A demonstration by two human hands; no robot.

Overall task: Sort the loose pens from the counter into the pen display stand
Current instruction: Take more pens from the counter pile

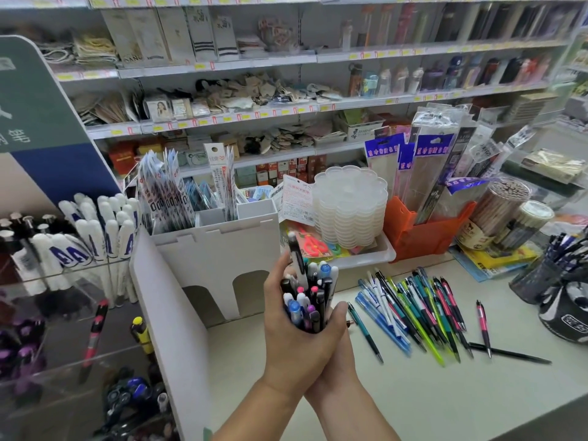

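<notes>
Over the pale table, both hands clasp one upright bunch of pens.

Nearest, the left hand and right hand curl together round the bunch, caps upward. Just right of them the loose pens lie fanned on the table, one pink pen crossing a black one apart from the rest. To the left stands the clear pen display stand, holding white markers. Behind sit a white divider box, stacked clear trays and an orange bin, then stocked shop shelves.
</notes>
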